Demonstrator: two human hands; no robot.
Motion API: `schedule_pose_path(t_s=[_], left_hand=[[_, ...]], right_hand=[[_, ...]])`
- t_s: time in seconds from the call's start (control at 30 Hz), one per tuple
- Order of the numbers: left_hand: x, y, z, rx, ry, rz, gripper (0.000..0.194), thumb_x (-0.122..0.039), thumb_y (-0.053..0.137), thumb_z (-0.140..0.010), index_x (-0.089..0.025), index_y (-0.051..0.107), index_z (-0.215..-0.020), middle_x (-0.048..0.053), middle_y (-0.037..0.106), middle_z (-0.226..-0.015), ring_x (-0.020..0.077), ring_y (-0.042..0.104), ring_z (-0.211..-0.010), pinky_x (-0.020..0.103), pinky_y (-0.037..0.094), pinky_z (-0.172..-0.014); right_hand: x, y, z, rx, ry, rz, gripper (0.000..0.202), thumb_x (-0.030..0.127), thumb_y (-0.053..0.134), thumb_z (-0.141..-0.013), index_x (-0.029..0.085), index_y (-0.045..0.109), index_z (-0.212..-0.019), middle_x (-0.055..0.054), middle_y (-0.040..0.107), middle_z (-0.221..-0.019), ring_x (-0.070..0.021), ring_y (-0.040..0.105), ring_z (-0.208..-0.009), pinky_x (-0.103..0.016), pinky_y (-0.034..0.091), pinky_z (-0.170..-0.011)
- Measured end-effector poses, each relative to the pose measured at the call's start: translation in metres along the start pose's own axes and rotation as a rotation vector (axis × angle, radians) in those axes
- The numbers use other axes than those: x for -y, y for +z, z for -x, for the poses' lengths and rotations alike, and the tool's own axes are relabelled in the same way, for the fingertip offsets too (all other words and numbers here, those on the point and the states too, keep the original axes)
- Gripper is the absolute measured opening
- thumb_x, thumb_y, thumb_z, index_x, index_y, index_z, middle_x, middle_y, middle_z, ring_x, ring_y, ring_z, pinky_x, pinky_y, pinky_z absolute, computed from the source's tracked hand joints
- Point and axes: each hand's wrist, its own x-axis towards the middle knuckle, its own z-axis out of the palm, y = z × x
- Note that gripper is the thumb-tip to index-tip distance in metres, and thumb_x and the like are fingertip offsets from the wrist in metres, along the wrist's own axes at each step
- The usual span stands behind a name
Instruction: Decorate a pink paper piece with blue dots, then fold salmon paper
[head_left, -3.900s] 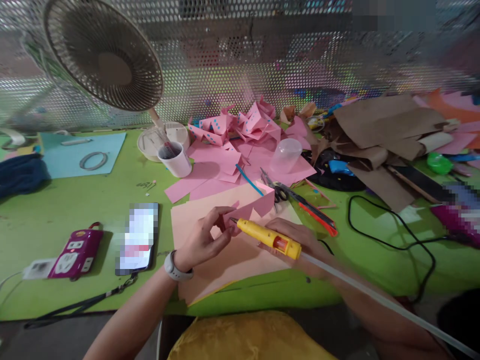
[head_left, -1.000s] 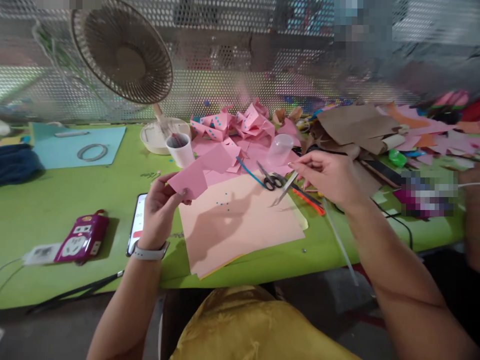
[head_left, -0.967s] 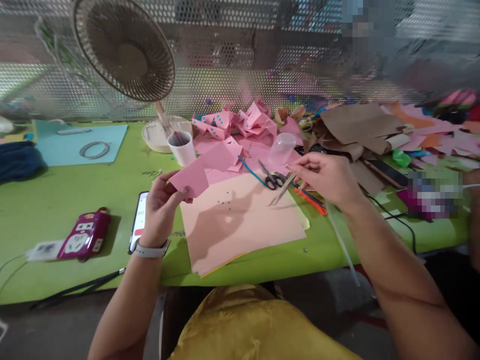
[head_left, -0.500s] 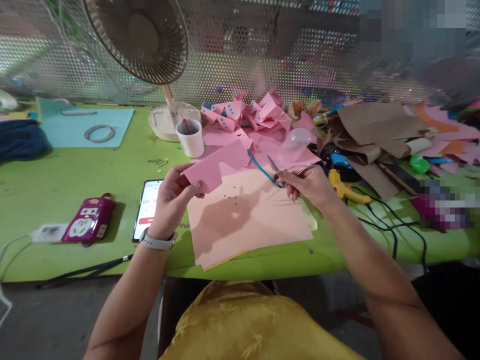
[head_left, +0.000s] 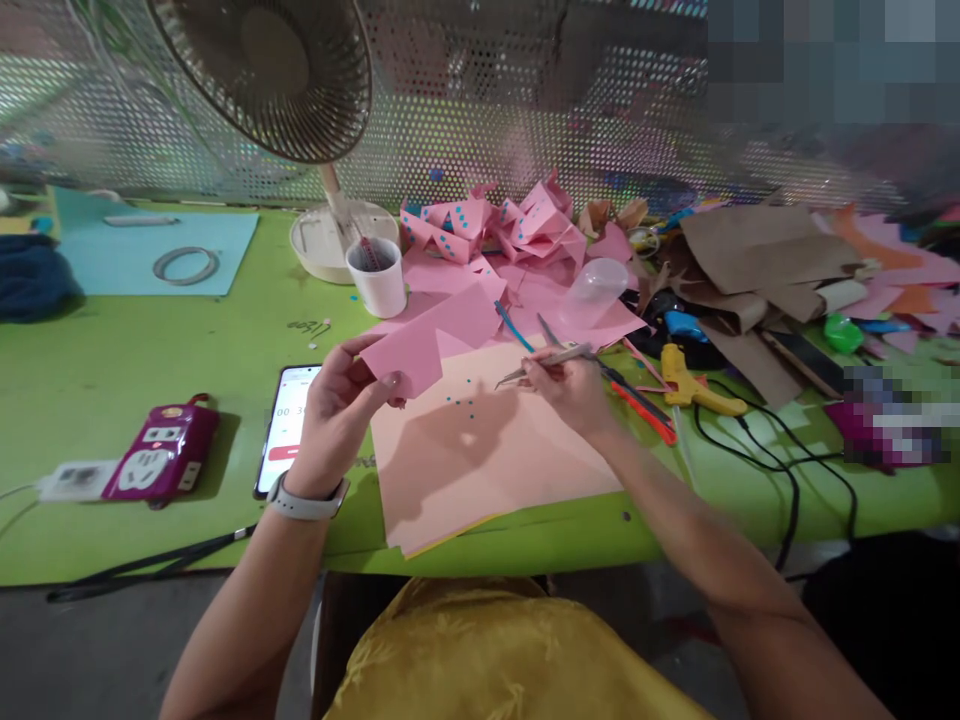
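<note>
Between the thumb and fingers of my left hand (head_left: 349, 405) is a folded pink paper piece (head_left: 412, 350), raised above the left side of the peach sheets (head_left: 510, 450). My right hand (head_left: 562, 385) grips metal tweezers (head_left: 555, 358), whose tips point left over the sheets. Several tiny blue dots (head_left: 460, 402) lie on the top sheet between my hands. A thin blue strip (head_left: 514, 327) and scissors (head_left: 546, 330) lie just beyond my right hand.
Behind are a white cup (head_left: 379, 280), a fan (head_left: 262, 70) and crumpled pink paper (head_left: 457, 228). A phone (head_left: 286, 430) and purple power socket (head_left: 159, 455) are at left. A yellow glue gun (head_left: 694, 385) with cords, a red-orange cutter (head_left: 645, 412) and brown paper scraps (head_left: 757, 250) lie right.
My right hand has left the scissors and blue strip on the table and moved slightly left and nearer, now with the tweezers pointing left. My left hand keeps the pink piece, slightly lower.
</note>
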Motion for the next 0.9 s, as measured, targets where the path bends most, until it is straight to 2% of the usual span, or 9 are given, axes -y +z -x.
schedule_pose_path(t_s=[0.1, 0.23, 0.3, 0.4, 0.53, 0.9], left_hand=[[0.002, -0.001, 0.000, 0.003, -0.010, -0.007, 0.036, -0.021, 0.072, -0.080, -0.021, 0.062, -0.115, 0.002, 0.071, -0.086, 0.0136, 0.064, -0.071, 0.024, 0.053, -0.060], [0.004, -0.001, -0.001, 0.003, -0.020, -0.022, 0.035, -0.021, 0.073, -0.080, -0.022, 0.062, -0.114, 0.002, 0.071, -0.088, 0.0147, 0.065, -0.073, 0.025, 0.053, -0.060], [0.004, -0.001, -0.001, 0.004, -0.025, -0.028, 0.035, -0.021, 0.072, -0.080, -0.022, 0.062, -0.114, 0.001, 0.070, -0.087, 0.0147, 0.064, -0.072, 0.025, 0.053, -0.060], [0.005, 0.000, -0.001, -0.008, -0.037, -0.014, 0.035, -0.020, 0.072, -0.081, -0.022, 0.062, -0.114, 0.001, 0.069, -0.085, 0.0140, 0.063, -0.070, 0.025, 0.053, -0.060], [0.006, 0.000, -0.002, -0.036, -0.088, 0.020, 0.035, -0.020, 0.072, -0.081, -0.023, 0.062, -0.114, 0.000, 0.068, -0.083, 0.0138, 0.062, -0.070, 0.025, 0.053, -0.059], [0.006, 0.000, -0.002, -0.048, -0.128, 0.006, 0.034, -0.021, 0.073, -0.080, -0.024, 0.064, -0.113, -0.001, 0.066, -0.081, 0.0134, 0.063, -0.069, 0.024, 0.054, -0.059]], right_hand=[[-0.002, 0.003, 0.002, 0.049, -0.077, 0.127, 0.020, 0.043, 0.067, -0.081, 0.023, 0.068, -0.078, -0.003, 0.074, -0.075, -0.0218, 0.071, -0.070, -0.035, 0.058, -0.067], [-0.002, 0.003, 0.000, 0.124, 0.019, 0.018, 0.019, 0.042, 0.074, -0.076, 0.023, 0.072, -0.080, -0.004, 0.076, -0.081, -0.0241, 0.073, -0.076, -0.037, 0.060, -0.071], [-0.002, 0.007, -0.001, 0.105, 0.046, -0.079, 0.025, 0.046, 0.075, -0.076, 0.023, 0.072, -0.084, -0.005, 0.077, -0.083, -0.0247, 0.074, -0.079, -0.039, 0.061, -0.076], [-0.005, 0.020, 0.000, 0.003, 0.060, -0.247, 0.030, 0.051, 0.073, -0.079, 0.023, 0.071, -0.090, -0.005, 0.076, -0.088, -0.0235, 0.074, -0.082, -0.041, 0.061, -0.083], [-0.015, 0.037, 0.007, -0.052, 0.065, -0.335, 0.030, 0.050, 0.075, -0.077, 0.024, 0.071, -0.091, -0.005, 0.076, -0.092, -0.0227, 0.074, -0.083, -0.041, 0.061, -0.085], [-0.032, 0.047, 0.016, 0.045, 0.062, -0.362, 0.024, 0.043, 0.075, -0.081, 0.026, 0.074, -0.097, -0.004, 0.078, -0.101, -0.0232, 0.074, -0.091, -0.040, 0.060, -0.089]])
